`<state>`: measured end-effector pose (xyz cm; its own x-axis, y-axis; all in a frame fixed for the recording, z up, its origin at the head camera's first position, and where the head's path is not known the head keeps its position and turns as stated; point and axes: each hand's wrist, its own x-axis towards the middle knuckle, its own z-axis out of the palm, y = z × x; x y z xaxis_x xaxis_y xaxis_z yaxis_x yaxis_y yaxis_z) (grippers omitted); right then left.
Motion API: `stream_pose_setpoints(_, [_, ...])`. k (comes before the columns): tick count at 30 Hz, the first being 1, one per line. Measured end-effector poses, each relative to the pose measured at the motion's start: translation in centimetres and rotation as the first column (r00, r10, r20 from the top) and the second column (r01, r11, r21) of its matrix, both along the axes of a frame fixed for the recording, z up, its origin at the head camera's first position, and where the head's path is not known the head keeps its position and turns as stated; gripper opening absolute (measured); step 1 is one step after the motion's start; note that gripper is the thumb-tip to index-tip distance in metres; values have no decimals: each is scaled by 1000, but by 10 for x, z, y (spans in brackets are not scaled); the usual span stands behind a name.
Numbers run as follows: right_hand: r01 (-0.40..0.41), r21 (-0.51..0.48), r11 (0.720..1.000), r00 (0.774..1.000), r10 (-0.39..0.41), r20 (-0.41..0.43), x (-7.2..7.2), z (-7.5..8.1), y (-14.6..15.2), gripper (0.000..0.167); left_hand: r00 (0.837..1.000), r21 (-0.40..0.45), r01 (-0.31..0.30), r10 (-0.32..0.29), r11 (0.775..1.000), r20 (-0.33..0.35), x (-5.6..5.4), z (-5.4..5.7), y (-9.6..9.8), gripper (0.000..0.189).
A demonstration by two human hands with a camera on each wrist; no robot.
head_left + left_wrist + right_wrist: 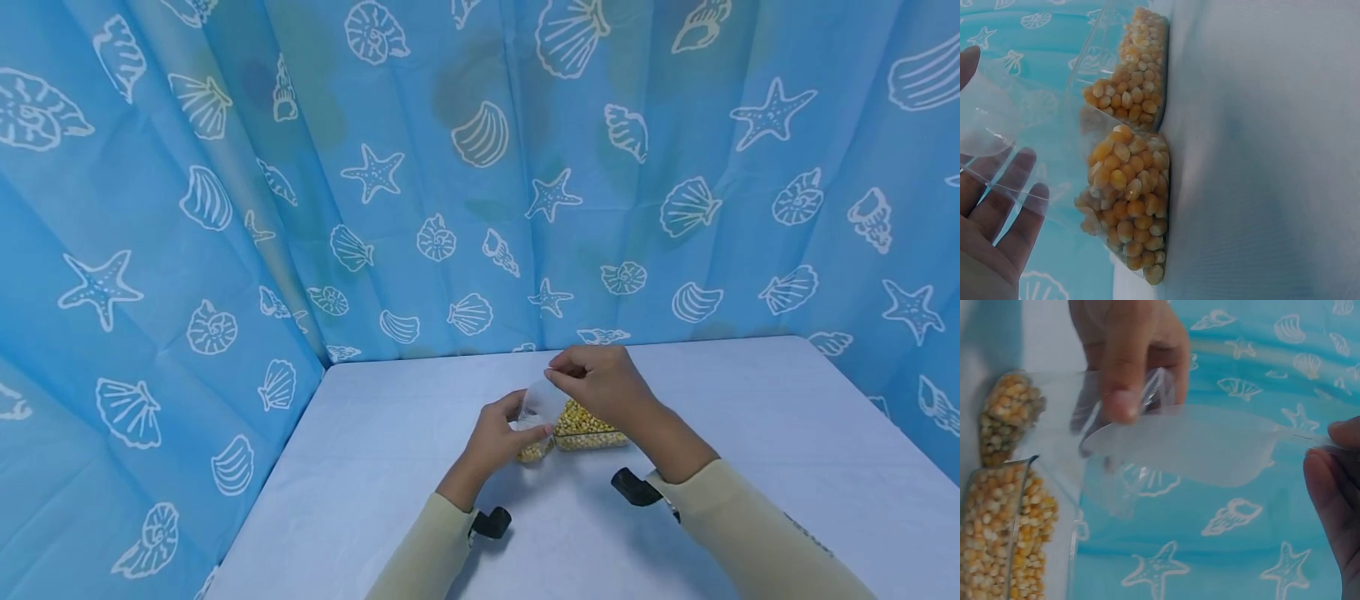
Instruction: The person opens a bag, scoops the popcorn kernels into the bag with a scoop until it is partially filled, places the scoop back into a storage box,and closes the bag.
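Note:
My left hand [491, 440] holds the mouth of a clear plastic bag [1060, 403], with the thumb on the near side and fingers behind. Corn kernels [1129, 194] fill the bag's bottom, which rests on the table. In my right hand [606, 385], thumb and fingers pinch the thin handle of a translucent white scoop [1197, 447]. The scoop's bowl tilts down into the bag's mouth, and no kernels show in it. Right beside the bag stands a clear box [591, 433] of yellow corn kernels.
A white cloth covers the table [390, 442]. Behind and on the left hangs a blue curtain [420, 292] with shell and starfish prints. Black wrist-worn devices [491, 522] stick out below both hands, over the table.

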<state>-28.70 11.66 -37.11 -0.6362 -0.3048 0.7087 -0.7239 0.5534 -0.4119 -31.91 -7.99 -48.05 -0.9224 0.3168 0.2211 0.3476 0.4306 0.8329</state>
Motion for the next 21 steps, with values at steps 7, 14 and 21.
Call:
stream_pose_setpoints(7, [23, 32, 999, 1000, -22, -21, 2, 4, 0, 5, 999, 14, 44, -44, 999, 6, 2, 2, -1, 68])
stream_pose_setpoints(14, [110, -161, 981, 994, -107, 25, -6, -2, 15, 8, 1000, 21, 28, -28, 999, 10, 1, 3, -1, 64])
stream_pose_setpoints(21, [182, -532, 827, 950, -8, 313, -19, -14, 35, 27, 999, -15, -9, 10, 1000, 46, 1, 3, 0, 72])
